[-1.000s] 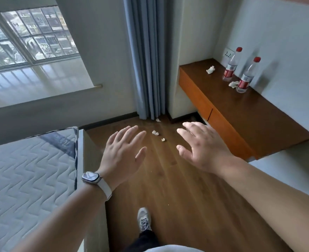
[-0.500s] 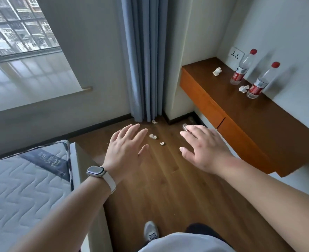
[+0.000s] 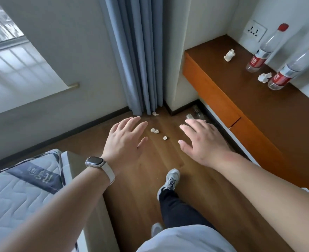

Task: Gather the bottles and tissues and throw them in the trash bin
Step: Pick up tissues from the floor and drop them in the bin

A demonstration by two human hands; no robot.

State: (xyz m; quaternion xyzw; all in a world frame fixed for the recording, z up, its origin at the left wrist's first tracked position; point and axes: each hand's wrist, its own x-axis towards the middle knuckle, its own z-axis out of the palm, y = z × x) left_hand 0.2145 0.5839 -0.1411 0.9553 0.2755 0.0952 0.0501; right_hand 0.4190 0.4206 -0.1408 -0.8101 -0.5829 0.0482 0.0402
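Head view: two clear bottles stand upright on the wooden table, the far bottle (image 3: pixel 264 50) and the near bottle (image 3: pixel 293 68); each has a red cap and a red label with white writing too small to read. Both look empty. One crumpled tissue (image 3: pixel 229 55) lies on the table left of them, and another tissue (image 3: pixel 264 77) lies between them. Three floor tissues (image 3: pixel 155 130) lie near the curtain (image 3: pixel 137 51). The left hand (image 3: pixel 124 140) and right hand (image 3: pixel 202 140) hover palm-down over the floor, fingers spread, holding nothing.
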